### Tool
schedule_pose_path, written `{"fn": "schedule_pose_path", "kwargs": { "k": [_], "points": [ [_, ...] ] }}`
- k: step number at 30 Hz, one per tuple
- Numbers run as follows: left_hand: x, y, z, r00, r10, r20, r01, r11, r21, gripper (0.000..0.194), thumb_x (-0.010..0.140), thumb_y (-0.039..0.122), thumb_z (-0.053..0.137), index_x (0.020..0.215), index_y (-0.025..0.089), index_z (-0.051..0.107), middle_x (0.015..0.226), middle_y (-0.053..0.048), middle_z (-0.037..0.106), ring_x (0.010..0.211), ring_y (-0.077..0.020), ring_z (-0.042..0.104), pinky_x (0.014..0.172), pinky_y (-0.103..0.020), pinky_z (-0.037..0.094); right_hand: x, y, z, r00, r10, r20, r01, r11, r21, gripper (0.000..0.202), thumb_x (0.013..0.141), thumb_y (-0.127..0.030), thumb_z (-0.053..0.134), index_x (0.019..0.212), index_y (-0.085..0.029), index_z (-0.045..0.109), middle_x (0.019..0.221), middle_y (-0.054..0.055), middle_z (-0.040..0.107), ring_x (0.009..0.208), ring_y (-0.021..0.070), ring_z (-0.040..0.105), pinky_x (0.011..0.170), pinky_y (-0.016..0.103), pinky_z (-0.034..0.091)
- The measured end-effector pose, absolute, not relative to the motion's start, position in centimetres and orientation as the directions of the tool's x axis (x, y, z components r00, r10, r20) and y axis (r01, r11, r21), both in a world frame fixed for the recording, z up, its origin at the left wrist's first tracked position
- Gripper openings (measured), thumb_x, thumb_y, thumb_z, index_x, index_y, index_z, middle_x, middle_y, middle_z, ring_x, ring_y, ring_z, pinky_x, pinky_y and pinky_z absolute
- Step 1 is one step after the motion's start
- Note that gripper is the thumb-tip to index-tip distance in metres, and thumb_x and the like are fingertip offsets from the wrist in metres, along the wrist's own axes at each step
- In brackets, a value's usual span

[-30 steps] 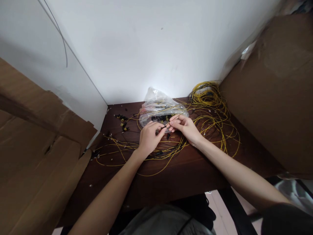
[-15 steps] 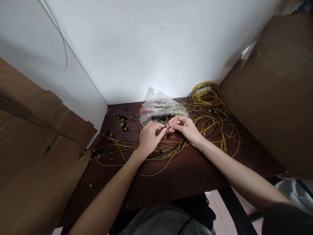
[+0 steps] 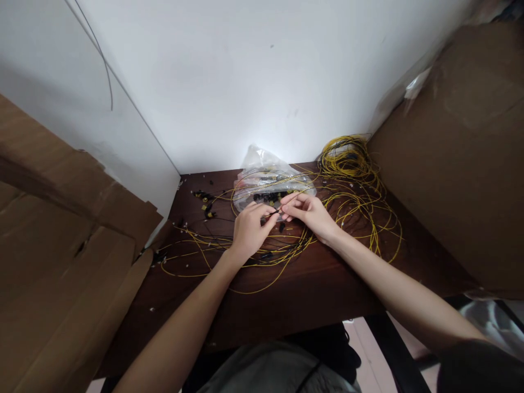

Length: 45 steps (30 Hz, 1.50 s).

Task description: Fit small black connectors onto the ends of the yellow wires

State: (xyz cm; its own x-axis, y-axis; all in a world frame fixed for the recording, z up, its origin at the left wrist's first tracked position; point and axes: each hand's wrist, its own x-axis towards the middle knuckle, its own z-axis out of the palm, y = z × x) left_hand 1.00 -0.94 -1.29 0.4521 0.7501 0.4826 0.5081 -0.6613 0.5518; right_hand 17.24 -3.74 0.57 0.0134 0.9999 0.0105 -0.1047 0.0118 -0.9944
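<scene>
Over the middle of the dark wooden table, my left hand [image 3: 252,227] pinches a small black piece [image 3: 276,212] between thumb and forefinger. It looks like a connector, but the fingers cover most of it. Close against it on the right, my right hand [image 3: 308,214] pinches a thin wire, its thumb and forefinger pressed together. Behind both hands lies a clear plastic bag [image 3: 262,164] holding black and yellow connector parts [image 3: 268,196]. Yellow and black wires [image 3: 282,255] run beneath my hands across the table.
A thick coil of yellow wire [image 3: 346,158] sits at the back right, with looser loops [image 3: 372,218] before it. Loose black and yellow connectors [image 3: 208,212] lie left of the bag. Cardboard stands at the left [image 3: 61,273] and right [image 3: 458,164]; a white wall [image 3: 262,82] rises behind.
Almost nothing differs. Both hands keep the same pinch in the same place, with only a very slight shift of the right fingers.
</scene>
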Motion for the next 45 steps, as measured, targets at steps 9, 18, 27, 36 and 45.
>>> {"fn": "schedule_pose_path", "kwargs": {
  "k": [9, 18, 27, 36, 45],
  "points": [
    [1.0, -1.2, -0.9, 0.460, 0.736, 0.497, 0.572, -0.673, 0.469, 0.011, 0.083, 0.026, 0.054, 0.079, 0.019, 0.063, 0.072, 0.000, 0.063, 0.073, -0.0143, 0.053, 0.059, -0.024, 0.038, 17.4, -3.6, 0.4, 0.012, 1.000, 0.028, -0.086, 0.029, -0.996, 0.019, 0.062, -0.027, 0.075, 0.072, -0.014, 0.065, 0.071, 0.002, 0.063, 0.060, 0.0094, 0.059, 0.057, 0.023, 0.048],
    [0.9, -1.9, -0.1, 0.428, 0.661, 0.616, 0.670, -0.689, 0.274, 0.017, 0.086, 0.029, 0.050, 0.080, 0.019, 0.063, 0.071, 0.000, 0.063, 0.074, -0.0156, 0.049, 0.060, -0.027, 0.036, 17.5, -3.6, 0.3, 0.029, 0.998, 0.054, -0.086, 0.056, -0.995, 0.019, 0.063, -0.027, 0.074, 0.074, -0.013, 0.067, 0.068, 0.002, 0.064, 0.060, 0.0099, 0.059, 0.058, 0.024, 0.048],
    [0.9, -1.7, -0.4, 0.495, 0.636, 0.592, 0.597, -0.744, 0.300, 0.019, 0.086, 0.028, 0.050, 0.077, 0.017, 0.062, 0.072, -0.001, 0.063, 0.074, -0.0155, 0.049, 0.060, -0.026, 0.038, 17.5, -3.6, 0.3, 0.053, 0.996, 0.066, -0.131, 0.072, -0.989, 0.017, 0.063, -0.024, 0.074, 0.073, -0.013, 0.067, 0.064, 0.002, 0.065, 0.058, 0.0103, 0.060, 0.057, 0.023, 0.048],
    [1.0, -1.4, -0.7, 0.550, 0.582, 0.599, 0.496, -0.805, 0.327, 0.018, 0.086, 0.023, 0.048, 0.076, 0.014, 0.060, 0.073, -0.004, 0.058, 0.075, -0.0161, 0.048, 0.068, -0.029, 0.042, 17.7, -3.4, 0.2, 0.102, 0.993, 0.058, -0.154, 0.073, -0.985, 0.019, 0.062, -0.024, 0.074, 0.074, -0.012, 0.066, 0.068, 0.003, 0.067, 0.055, 0.0092, 0.060, 0.055, 0.022, 0.049],
    [1.0, -1.4, -0.5, 0.475, 0.558, 0.681, 0.505, -0.806, 0.309, 0.017, 0.084, 0.026, 0.053, 0.095, 0.015, 0.060, 0.083, -0.006, 0.054, 0.083, -0.0183, 0.047, 0.075, -0.033, 0.043, 17.8, -3.3, 0.3, 0.087, 0.993, 0.075, -0.102, 0.084, -0.991, 0.021, 0.061, -0.030, 0.077, 0.070, -0.013, 0.068, 0.067, 0.003, 0.065, 0.054, 0.0092, 0.059, 0.052, 0.023, 0.049]
  ]
}}
